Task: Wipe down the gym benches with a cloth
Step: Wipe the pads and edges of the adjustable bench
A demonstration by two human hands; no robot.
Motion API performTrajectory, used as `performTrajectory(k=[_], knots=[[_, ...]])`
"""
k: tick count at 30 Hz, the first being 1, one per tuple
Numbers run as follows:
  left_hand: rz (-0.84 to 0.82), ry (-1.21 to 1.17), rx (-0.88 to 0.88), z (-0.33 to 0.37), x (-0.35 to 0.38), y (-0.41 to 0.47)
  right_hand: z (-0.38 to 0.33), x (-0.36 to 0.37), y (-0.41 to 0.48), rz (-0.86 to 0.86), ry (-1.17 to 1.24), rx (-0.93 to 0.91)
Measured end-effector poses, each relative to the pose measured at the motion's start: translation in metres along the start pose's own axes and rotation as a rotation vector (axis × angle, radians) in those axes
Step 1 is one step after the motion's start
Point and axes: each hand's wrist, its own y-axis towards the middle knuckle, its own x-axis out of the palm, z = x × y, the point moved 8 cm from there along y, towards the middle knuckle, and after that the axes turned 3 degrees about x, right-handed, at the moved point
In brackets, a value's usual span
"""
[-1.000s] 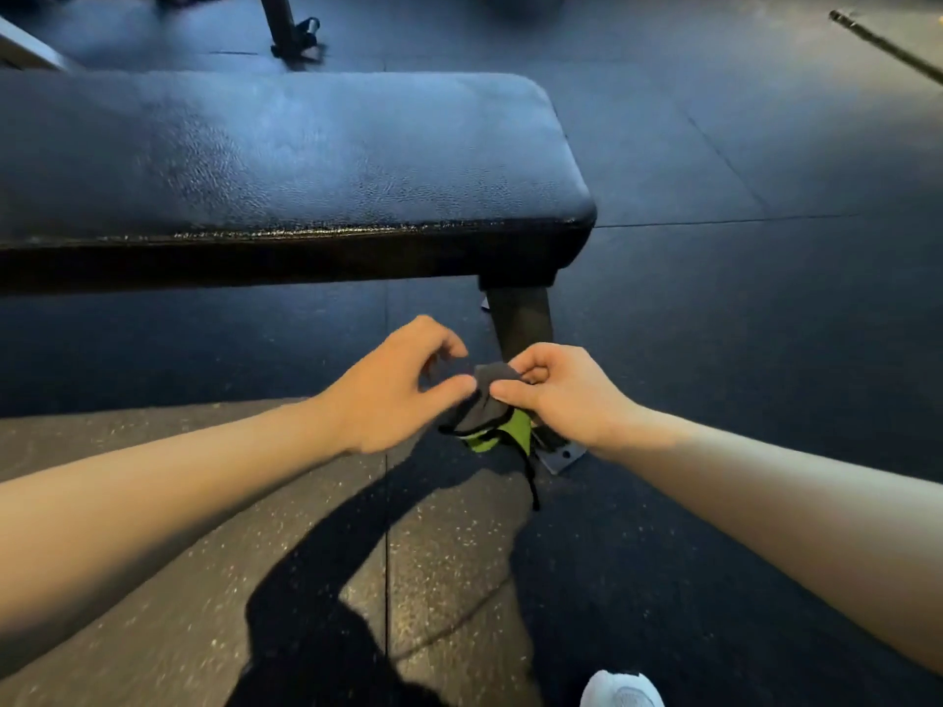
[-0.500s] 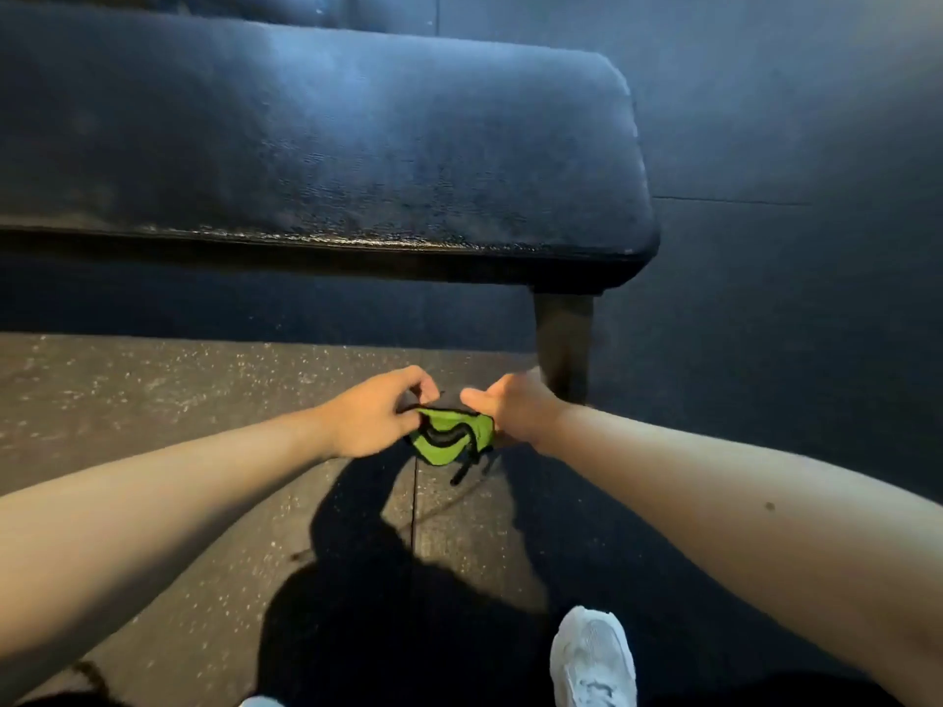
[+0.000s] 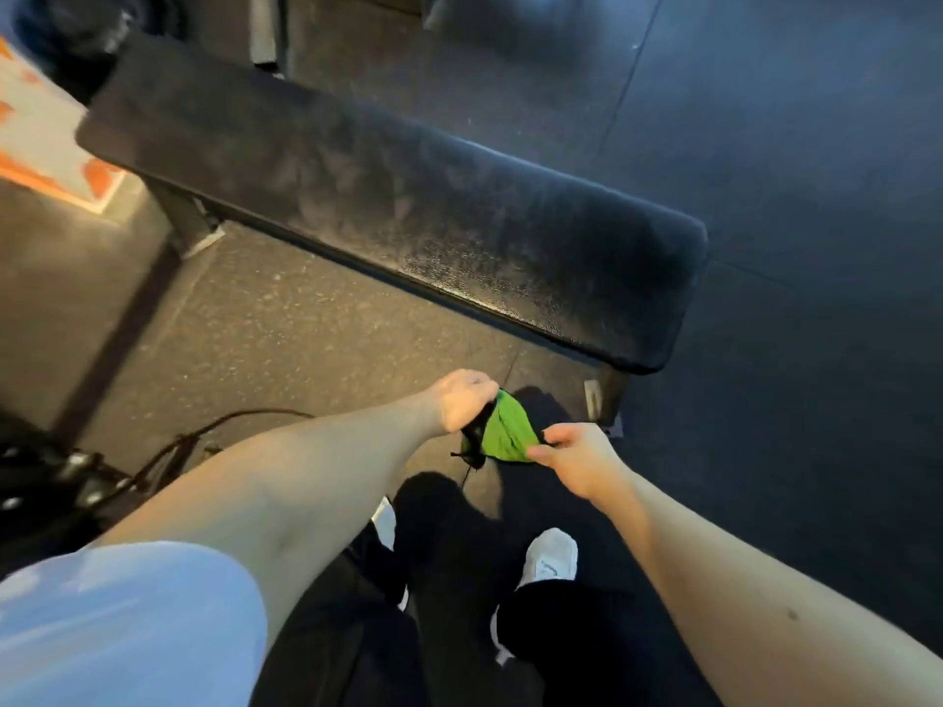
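Green cloth [image 3: 505,430] stretched between both hands in front of black padded bench [image 3: 408,206], left hand [image 3: 462,400] fingers pinching its upper edge, right hand [image 3: 579,459] fingers pinching its lower corner, white shoe [image 3: 550,558] on floor below

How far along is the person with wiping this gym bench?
Barely begun. Done: the green cloth is picked up. In hand: the left hand and right hand each pinch a side of it, short of the bench. Left: it touches no part of the padded top, so all the wiping here seems yet to come. Other benches cannot be judged.
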Motion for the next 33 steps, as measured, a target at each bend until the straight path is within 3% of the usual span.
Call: performTrajectory(k=[4, 9, 16, 21, 26, 29, 33], knots=[[-0.013, -0.086, -0.062, 0.058, -0.033, -0.104, -0.061, -0.043, -0.091, 0.017, 0.012, -0.046], [0.102, -0.144, -0.086, 0.119, -0.074, -0.214, -0.148, -0.086, -0.179, 0.053, -0.094, -0.153], [0.247, -0.241, -0.036, 0.126, -0.117, -0.295, -0.244, -0.101, -0.241, 0.116, -0.185, -0.293], [0.364, -0.202, 0.03, 0.103, -0.148, -0.321, -0.276, -0.073, -0.262, -0.104, -0.335, -0.282], [0.495, -0.378, -0.014, 0.069, -0.163, -0.347, -0.303, -0.049, -0.269, -0.226, -0.568, -0.343], [0.53, -0.628, -0.084, 0.055, -0.151, -0.363, -0.324, -0.025, -0.27, -0.336, -0.657, -0.397], [0.629, -0.747, -0.291, 0.036, -0.121, -0.394, -0.347, 0.013, -0.286, -0.576, -0.791, -0.504]])
